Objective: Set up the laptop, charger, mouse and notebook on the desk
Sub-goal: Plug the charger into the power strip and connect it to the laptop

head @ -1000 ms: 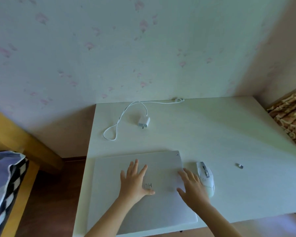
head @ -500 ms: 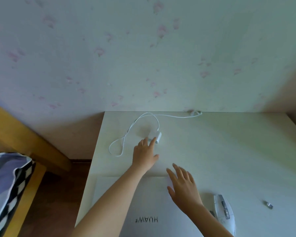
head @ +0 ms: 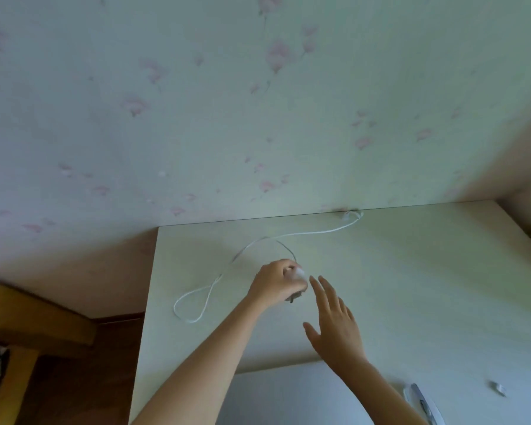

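In the head view, we are closing our left hand (head: 278, 279) around the white charger (head: 298, 276), fingers curled tight over the plug body so only a corner of it and what looks like its prongs underneath are showing; we judge we are gripping the brick because it gives a firmer hold than the limp cable. The cable (head: 215, 286) is trailing from the brick toward eleven o'clock, looping on the desk (head: 426, 286) toward eight o'clock of the hand, while its far end is lying coiled at one o'clock against the wall (head: 258, 118). Our right hand (head: 334, 326) is hovering just beside the charger, at five o'clock of it, fingers spread and holding nothing, probably readying to steady the cord. The laptop (head: 288, 397), lid closed, is sitting at six o'clock near the desk's front edge, and the mouse (head: 423, 403) is lying just beside it at four o'clock. No notebook is showing.
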Available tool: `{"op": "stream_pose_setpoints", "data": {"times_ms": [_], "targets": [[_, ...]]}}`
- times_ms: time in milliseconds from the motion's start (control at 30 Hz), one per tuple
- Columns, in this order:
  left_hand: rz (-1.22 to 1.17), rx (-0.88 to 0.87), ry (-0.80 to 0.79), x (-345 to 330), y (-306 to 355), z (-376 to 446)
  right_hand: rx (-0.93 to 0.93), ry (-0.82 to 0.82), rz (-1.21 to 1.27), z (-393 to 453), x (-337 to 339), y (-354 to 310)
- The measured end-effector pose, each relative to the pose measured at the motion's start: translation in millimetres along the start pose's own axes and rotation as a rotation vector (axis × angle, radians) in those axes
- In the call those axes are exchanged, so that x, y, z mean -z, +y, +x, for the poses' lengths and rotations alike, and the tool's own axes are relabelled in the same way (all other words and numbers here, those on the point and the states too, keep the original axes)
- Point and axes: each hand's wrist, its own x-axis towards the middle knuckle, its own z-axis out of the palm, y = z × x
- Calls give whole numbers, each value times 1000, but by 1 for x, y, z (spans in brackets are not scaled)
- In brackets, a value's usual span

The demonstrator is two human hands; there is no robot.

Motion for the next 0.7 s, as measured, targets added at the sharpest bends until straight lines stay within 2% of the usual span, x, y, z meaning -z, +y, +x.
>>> {"op": "stream_pose_setpoints", "data": {"times_ms": [67, 133, 267, 367, 500, 633, 700], "targets": [[-243, 12, -130, 6, 9, -15, -15, 25, 87, 2, 8, -1], [-368, 34, -194, 11, 11, -26, 5, 58, 177, 4, 17, -5], [-459, 20, -272, 24, 11, -47, 117, 117, 245, 6, 30, -21], [-429, -9, -241, 37, 12, -70, 229, 169, 212, 0, 35, -33], [-355, -82, -146, 54, 4, -117, 310, 174, 289, -11, 44, -55], [-376, -171, 63, 64, -18, -176, 466, 150, 323, -28, 45, -90], [-272, -198, 192, 69, -35, -206, 539, 127, 320, -38, 42, -113]]}}
